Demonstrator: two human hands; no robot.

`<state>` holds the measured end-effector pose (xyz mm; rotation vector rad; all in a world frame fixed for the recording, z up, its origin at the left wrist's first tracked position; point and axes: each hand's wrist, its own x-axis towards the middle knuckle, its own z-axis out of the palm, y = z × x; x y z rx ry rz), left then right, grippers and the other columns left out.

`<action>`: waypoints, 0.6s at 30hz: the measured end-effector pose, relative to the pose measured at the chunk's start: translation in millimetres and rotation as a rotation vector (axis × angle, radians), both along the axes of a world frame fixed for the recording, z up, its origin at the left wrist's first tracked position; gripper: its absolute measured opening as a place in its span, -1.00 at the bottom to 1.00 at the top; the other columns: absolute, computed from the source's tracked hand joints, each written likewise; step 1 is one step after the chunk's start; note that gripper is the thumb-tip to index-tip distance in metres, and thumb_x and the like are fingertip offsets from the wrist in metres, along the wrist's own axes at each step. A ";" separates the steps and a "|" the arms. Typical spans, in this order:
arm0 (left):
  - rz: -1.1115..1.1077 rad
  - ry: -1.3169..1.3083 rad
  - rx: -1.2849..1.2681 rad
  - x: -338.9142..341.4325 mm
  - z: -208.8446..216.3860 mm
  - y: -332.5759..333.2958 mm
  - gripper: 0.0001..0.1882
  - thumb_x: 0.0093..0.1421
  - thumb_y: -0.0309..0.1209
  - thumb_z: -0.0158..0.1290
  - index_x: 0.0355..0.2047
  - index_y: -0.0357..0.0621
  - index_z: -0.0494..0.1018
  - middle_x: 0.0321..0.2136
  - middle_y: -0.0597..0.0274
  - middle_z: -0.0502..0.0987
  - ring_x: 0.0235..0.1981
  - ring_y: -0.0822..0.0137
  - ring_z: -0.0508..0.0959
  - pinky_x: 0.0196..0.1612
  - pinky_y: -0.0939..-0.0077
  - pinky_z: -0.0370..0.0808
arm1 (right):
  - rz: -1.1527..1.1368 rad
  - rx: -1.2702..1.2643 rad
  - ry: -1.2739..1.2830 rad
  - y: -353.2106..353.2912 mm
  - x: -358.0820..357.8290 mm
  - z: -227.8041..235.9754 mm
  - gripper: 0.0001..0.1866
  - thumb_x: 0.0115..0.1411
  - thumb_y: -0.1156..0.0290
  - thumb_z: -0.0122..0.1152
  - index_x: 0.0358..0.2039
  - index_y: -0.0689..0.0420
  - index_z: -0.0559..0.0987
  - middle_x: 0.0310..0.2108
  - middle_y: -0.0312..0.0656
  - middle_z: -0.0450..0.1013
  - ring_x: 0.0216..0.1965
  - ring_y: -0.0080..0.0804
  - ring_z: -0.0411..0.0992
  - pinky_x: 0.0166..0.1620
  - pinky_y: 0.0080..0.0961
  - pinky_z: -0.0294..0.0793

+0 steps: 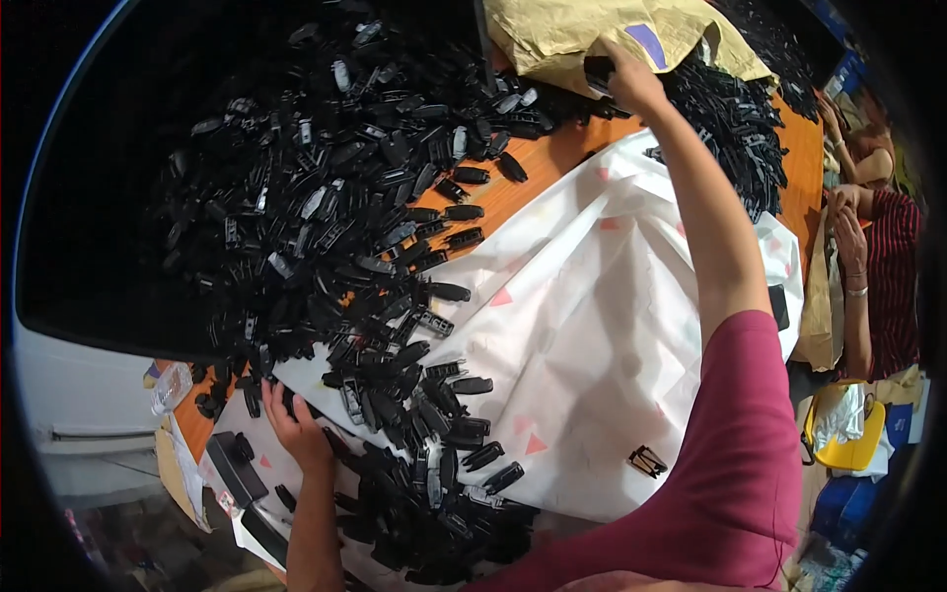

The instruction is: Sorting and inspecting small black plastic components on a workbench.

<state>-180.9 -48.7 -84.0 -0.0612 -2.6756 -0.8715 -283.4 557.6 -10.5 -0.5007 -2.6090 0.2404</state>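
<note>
A big heap of small black plastic parts [355,197] covers the left of an orange table [538,163] and spills onto a white sheet with pink triangles [592,326]. My left hand [296,424] rests at the heap's near edge, fingers spread on the parts, holding nothing that I can see. My right hand [626,79] reaches far across and grips a handful of black parts [598,71] beside a tan paper bag [592,35]. A second pile of black parts [735,128] lies to the right of that hand.
A single black part [646,461] lies alone on the sheet near my right sleeve. A flat black box [235,469] sits by my left wrist. Another person in a striped top [883,286] works at the right edge. A yellow object [848,449] sits below that person.
</note>
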 end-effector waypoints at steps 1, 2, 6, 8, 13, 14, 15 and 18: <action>-0.008 0.000 -0.002 -0.1 -1.0 0.3 -0.65 0.20 -0.40 -0.19 -0.06 -0.39 0.26 0.14 0.01 0.13 0.13 0.12 0.18 0.14 0.39 0.09 | -0.010 -0.007 0.028 2.2 1.1 5.6 -0.36 -0.01 0.40 0.02 0.15 -0.05 0.14 -0.05 0.05 0.32 -0.07 -0.04 0.33 -0.04 -0.29 0.32; -0.013 0.012 0.004 -0.3 -2.2 0.2 -0.66 0.17 -0.45 -0.19 -0.08 -0.40 0.27 0.12 -0.01 0.15 0.12 0.08 0.18 0.13 0.37 0.10 | -0.020 -0.013 0.056 3.6 3.4 10.4 -0.34 -0.01 0.39 0.02 0.16 -0.08 0.13 -0.07 0.06 0.34 -0.08 -0.03 0.34 -0.05 -0.29 0.33; 0.021 -0.005 0.002 -0.8 0.8 6.6 -0.67 0.14 -0.48 -0.19 -0.11 -0.42 0.29 0.11 -0.04 0.16 0.11 0.06 0.20 0.13 0.35 0.12 | -0.296 0.034 -0.077 8.1 9.8 4.5 -0.50 -0.01 0.34 0.04 -0.01 0.13 0.28 -0.29 0.08 0.45 -0.24 0.02 0.42 -0.22 -0.22 0.41; 0.014 0.003 0.020 -1.1 -0.1 5.0 -0.67 0.14 -0.48 -0.19 -0.11 -0.42 0.29 0.12 -0.04 0.15 0.12 0.07 0.19 0.13 0.35 0.12 | -0.267 0.034 -0.066 -10.6 13.7 -4.8 -0.48 -0.04 0.21 0.14 -0.09 0.19 0.30 -0.35 0.09 0.46 -0.30 0.02 0.44 -0.27 -0.21 0.41; -0.021 -0.017 0.017 -2.0 -2.7 -0.5 -0.65 0.18 -0.40 -0.21 -0.10 -0.40 0.27 0.14 0.00 0.11 0.13 0.12 0.16 0.14 0.39 0.06 | 0.014 0.028 -0.278 -49.2 9.0 -15.1 -0.44 -0.05 0.24 0.12 0.02 0.02 0.31 -0.39 0.08 0.46 -0.32 -0.01 0.44 -0.29 -0.23 0.40; -0.024 -0.022 0.025 -2.5 -2.1 0.7 -0.65 0.18 -0.40 -0.21 -0.10 -0.40 0.27 0.14 0.00 0.11 0.13 0.12 0.16 0.14 0.39 0.06 | 0.049 0.074 -0.277 -38.2 -4.1 -18.8 -0.50 -0.03 0.27 0.10 -0.01 0.01 0.36 -0.39 0.06 0.46 -0.33 -0.04 0.45 -0.30 -0.25 0.41; -0.037 -0.014 0.002 -3.4 -2.2 1.2 -0.66 0.18 -0.39 -0.21 -0.10 -0.39 0.28 0.14 -0.02 0.11 0.13 0.11 0.16 0.14 0.39 0.06 | 0.019 0.010 -0.190 -22.0 -12.1 -18.6 -0.58 -0.01 0.29 0.07 -0.08 0.02 0.42 -0.40 0.06 0.46 -0.35 -0.06 0.46 -0.32 -0.26 0.42; -0.022 -0.001 -0.031 -2.9 -7.2 -8.7 -0.66 0.19 -0.38 -0.20 -0.11 -0.38 0.29 0.14 -0.05 0.11 0.13 0.10 0.17 0.13 0.37 0.08 | -0.072 -0.649 -0.045 -24.3 -29.9 10.9 -0.75 0.10 0.41 -0.06 -0.22 0.11 0.50 -0.46 -0.10 0.49 -0.40 -0.24 0.47 -0.33 -0.34 0.45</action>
